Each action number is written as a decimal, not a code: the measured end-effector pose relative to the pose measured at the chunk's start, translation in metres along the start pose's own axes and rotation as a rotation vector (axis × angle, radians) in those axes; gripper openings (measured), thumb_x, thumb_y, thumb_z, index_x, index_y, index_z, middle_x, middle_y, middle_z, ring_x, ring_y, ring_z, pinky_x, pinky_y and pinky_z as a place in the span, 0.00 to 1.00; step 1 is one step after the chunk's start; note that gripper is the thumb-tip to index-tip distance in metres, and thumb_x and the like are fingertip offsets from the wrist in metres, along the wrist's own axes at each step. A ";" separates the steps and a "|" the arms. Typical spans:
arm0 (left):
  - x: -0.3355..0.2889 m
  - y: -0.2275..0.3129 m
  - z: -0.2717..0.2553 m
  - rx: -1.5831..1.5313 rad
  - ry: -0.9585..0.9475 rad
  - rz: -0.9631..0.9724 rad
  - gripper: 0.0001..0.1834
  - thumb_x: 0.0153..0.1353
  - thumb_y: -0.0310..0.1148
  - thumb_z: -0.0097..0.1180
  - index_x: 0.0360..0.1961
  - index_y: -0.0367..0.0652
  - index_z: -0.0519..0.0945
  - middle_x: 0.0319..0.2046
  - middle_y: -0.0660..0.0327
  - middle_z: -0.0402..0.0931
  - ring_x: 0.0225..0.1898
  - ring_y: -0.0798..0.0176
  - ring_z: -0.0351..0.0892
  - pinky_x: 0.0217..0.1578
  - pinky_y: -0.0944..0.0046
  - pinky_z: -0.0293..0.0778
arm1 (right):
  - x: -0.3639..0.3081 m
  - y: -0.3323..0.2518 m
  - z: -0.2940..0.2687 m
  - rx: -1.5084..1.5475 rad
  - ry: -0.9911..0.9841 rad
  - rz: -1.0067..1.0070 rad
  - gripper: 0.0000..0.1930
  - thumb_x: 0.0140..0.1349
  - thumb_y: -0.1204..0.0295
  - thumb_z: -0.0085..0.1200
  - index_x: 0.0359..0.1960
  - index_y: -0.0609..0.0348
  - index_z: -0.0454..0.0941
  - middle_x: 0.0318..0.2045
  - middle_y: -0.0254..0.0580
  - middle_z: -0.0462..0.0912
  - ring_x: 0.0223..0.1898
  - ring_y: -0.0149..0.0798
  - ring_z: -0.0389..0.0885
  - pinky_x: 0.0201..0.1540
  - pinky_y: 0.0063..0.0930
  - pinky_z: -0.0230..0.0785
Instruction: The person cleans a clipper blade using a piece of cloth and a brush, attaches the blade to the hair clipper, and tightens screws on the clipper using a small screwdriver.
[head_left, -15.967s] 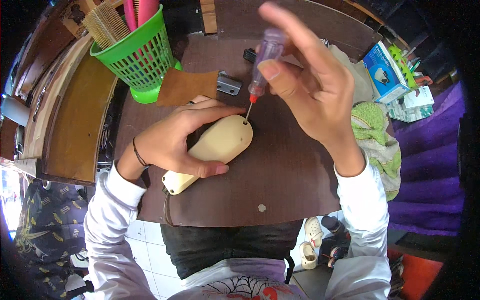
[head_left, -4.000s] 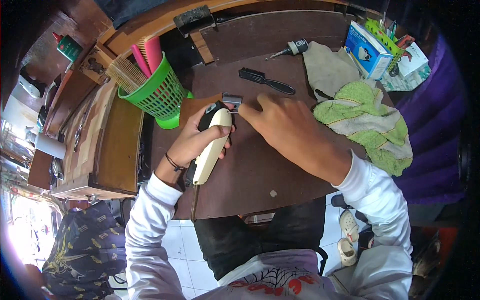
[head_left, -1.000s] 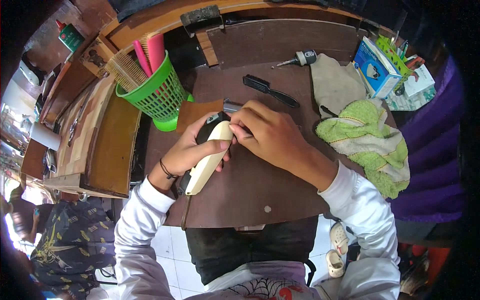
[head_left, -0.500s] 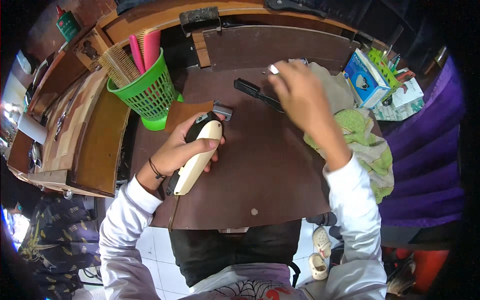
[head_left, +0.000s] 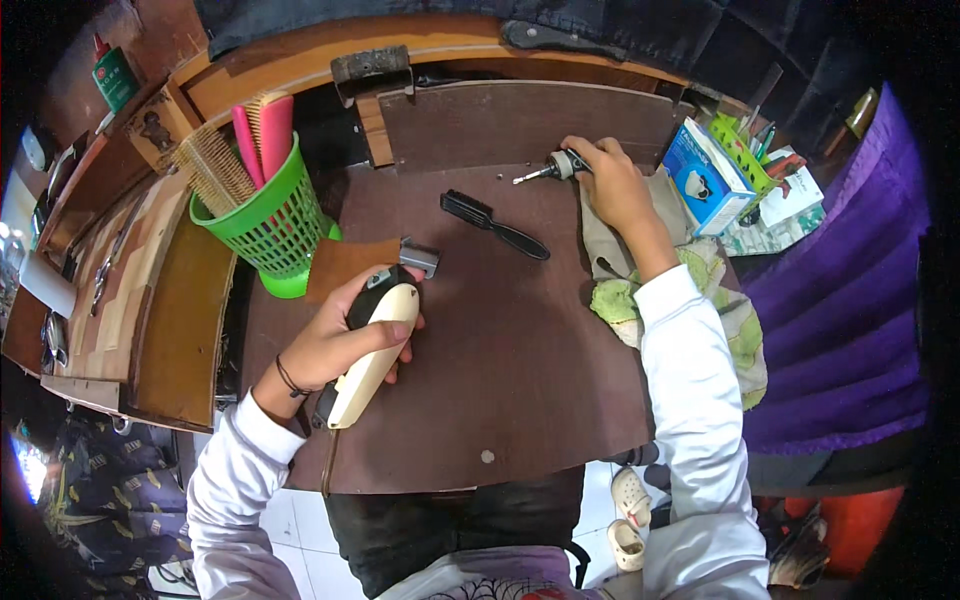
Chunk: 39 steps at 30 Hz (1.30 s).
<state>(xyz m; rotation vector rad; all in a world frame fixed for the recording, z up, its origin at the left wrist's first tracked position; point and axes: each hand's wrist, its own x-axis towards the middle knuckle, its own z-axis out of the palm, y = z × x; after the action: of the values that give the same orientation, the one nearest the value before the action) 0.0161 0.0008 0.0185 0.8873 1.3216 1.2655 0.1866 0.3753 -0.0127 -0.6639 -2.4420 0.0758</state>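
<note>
My left hand (head_left: 345,340) is closed round a cream and black hair clipper (head_left: 376,360), thumb across its pale side. The cord hangs from its lower end. Just beyond the clipper a grey metal piece (head_left: 420,258) lies by a flat brown sheet (head_left: 350,268). Far right of the tabletop, my right hand (head_left: 615,185) grips a short, thick-handled dark tool (head_left: 563,165) with a thin metal shaft pointing left; its exact kind is unclear. Between the hands lies a black brush (head_left: 495,225), apart from both.
A green basket (head_left: 265,230) of combs stands at the left, beside a wooden drawer unit (head_left: 180,310). On the right are a green-and-beige cloth (head_left: 735,310), a blue box (head_left: 705,180) and a purple curtain (head_left: 840,310). A raised board (head_left: 520,125) borders the brown tabletop (head_left: 480,370) behind.
My right hand has gone from hovering near the brush to the far right, where it now grips the thin-shafted tool. The clipper stays in my left hand. The view has shifted slightly.
</note>
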 end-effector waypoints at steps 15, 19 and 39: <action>-0.003 -0.007 -0.009 -0.094 -0.005 0.017 0.29 0.65 0.31 0.62 0.67 0.46 0.68 0.46 0.58 0.79 0.37 0.64 0.84 0.31 0.62 0.84 | -0.009 -0.107 -0.050 0.265 0.307 -0.333 0.15 0.67 0.74 0.57 0.55 0.57 0.81 0.51 0.58 0.80 0.44 0.56 0.86 0.45 0.45 0.80; -0.004 -0.018 -0.020 -0.190 0.017 0.044 0.30 0.65 0.32 0.61 0.68 0.45 0.68 0.46 0.56 0.79 0.38 0.62 0.84 0.31 0.62 0.85 | -0.045 -0.167 -0.057 0.278 -0.264 -0.122 0.12 0.67 0.72 0.59 0.50 0.56 0.81 0.41 0.51 0.84 0.36 0.49 0.87 0.35 0.41 0.80; 0.001 -0.014 -0.013 -0.138 0.151 0.056 0.32 0.66 0.34 0.62 0.70 0.48 0.67 0.46 0.58 0.79 0.37 0.64 0.84 0.30 0.63 0.84 | -0.066 -0.182 -0.032 0.497 -0.135 -0.326 0.10 0.62 0.76 0.61 0.45 0.54 0.84 0.29 0.46 0.82 0.28 0.51 0.84 0.30 0.39 0.75</action>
<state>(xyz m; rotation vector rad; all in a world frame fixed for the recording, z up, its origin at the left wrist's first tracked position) 0.0058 -0.0034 0.0033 0.7485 1.3157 1.4729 0.1701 0.1821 0.0151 -0.0422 -2.4815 0.5886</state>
